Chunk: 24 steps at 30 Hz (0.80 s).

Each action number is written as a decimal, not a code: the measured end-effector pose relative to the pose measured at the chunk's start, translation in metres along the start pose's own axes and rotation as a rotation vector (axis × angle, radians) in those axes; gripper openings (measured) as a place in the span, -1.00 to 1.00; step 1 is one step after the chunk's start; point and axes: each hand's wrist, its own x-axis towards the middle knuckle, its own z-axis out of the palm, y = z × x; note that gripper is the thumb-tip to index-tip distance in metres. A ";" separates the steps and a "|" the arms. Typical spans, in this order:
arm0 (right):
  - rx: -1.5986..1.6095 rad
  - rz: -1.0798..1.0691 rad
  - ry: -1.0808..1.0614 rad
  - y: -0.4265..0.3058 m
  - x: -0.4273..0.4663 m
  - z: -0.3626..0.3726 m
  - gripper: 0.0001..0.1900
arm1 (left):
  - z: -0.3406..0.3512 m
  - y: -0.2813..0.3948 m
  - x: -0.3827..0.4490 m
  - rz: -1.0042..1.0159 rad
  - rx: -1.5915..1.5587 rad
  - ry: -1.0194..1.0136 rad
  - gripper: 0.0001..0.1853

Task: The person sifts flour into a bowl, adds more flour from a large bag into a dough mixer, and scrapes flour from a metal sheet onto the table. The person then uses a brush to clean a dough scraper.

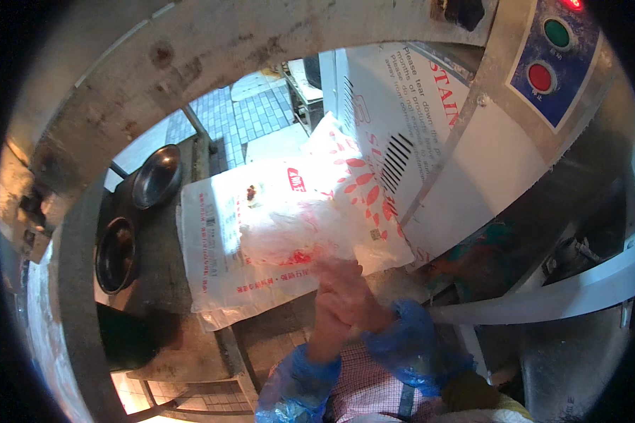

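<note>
My left hand and my right hand are pressed together over the near right edge of a white printed plastic sack. The fingers are blurred, and I cannot tell whether anything lies between them. Blue plastic sleeve covers wrap both forearms. The sack lies flat on a worn table, with a thin, crumpled clear film over its middle. Red printed leaf shapes cover its right side, and a small dark brown spot shows near its far edge.
Two round dark metal pans stand on the table at left. A metal machine frame arches over the far side. At right are a film-covered panel and a control plate with a green button and a red button.
</note>
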 end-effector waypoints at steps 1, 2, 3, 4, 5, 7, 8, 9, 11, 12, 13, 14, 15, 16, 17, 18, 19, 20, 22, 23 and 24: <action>0.011 -0.076 -0.079 0.005 -0.002 0.011 -0.66 | -0.014 -0.002 0.002 0.001 -0.039 -0.019 -0.58; 0.023 -0.152 -0.159 0.011 -0.004 0.020 -0.66 | -0.026 -0.003 0.004 0.022 -0.046 -0.044 -0.59; 0.027 -0.217 -0.246 0.019 -0.008 0.026 -0.66 | -0.038 -0.006 0.005 0.034 -0.045 -0.068 -0.60; 0.039 -0.213 -0.279 0.032 -0.015 0.030 -0.68 | -0.046 -0.010 0.003 0.052 -0.004 -0.093 -0.61; 0.053 -0.207 -0.311 0.049 -0.022 0.034 -0.70 | -0.051 -0.013 0.006 0.088 0.084 -0.132 -0.62; 0.015 -0.242 -0.325 0.055 -0.024 0.039 -0.73 | -0.059 -0.015 0.013 0.104 0.107 -0.181 -0.63; -0.046 -0.274 -0.314 0.055 -0.027 0.040 -0.75 | -0.064 -0.018 0.018 0.068 -0.015 -0.192 -0.63; -0.118 -0.312 -0.288 0.056 -0.023 0.039 -0.76 | -0.064 -0.017 0.026 -0.066 -0.339 -0.198 -0.61; -0.148 -0.283 -0.330 0.060 -0.023 0.041 -0.74 | -0.064 -0.016 0.035 -0.062 -0.295 -0.156 -0.59; -0.165 -0.260 -0.348 0.061 -0.024 0.042 -0.73 | -0.062 -0.015 0.037 -0.057 -0.242 -0.146 -0.58; -0.222 -0.248 -0.364 0.058 -0.022 0.038 -0.73 | -0.057 -0.013 0.038 -0.054 -0.192 -0.141 -0.57; -0.283 -0.225 -0.378 0.050 -0.021 0.040 -0.74 | -0.054 -0.008 0.037 -0.040 -0.114 -0.150 -0.56; -0.341 -0.206 -0.395 0.042 -0.019 0.042 -0.75 | -0.054 -0.002 0.034 -0.034 -0.036 -0.163 -0.55; -0.375 -0.178 -0.410 0.036 -0.019 0.040 -0.74 | -0.052 -0.001 0.028 -0.041 0.031 -0.177 -0.54; -0.397 -0.134 -0.420 0.024 -0.018 0.042 -0.73 | -0.052 -0.001 0.019 -0.033 0.095 -0.178 -0.54; -0.422 -0.074 -0.428 0.015 -0.020 0.041 -0.72 | -0.052 -0.005 0.008 -0.070 0.155 -0.186 -0.57; -0.418 -0.009 -0.436 0.000 -0.018 0.049 -0.71 | -0.057 -0.003 -0.004 -0.082 0.218 -0.184 -0.60; -0.410 0.075 -0.440 -0.006 -0.022 0.040 -0.70 | -0.063 -0.004 -0.015 -0.123 0.271 -0.183 -0.65; -0.359 0.332 -0.368 -0.020 -0.027 0.026 -0.68 | -0.071 -0.005 -0.024 -0.169 0.348 -0.183 -0.64; -0.238 0.517 -0.283 -0.033 -0.030 0.026 -0.67 | -0.075 -0.009 -0.033 -0.163 0.357 -0.149 -0.59; 0.185 0.778 -0.022 -0.039 -0.040 0.016 -0.66 | -0.075 -0.014 -0.049 -0.179 0.364 -0.126 -0.53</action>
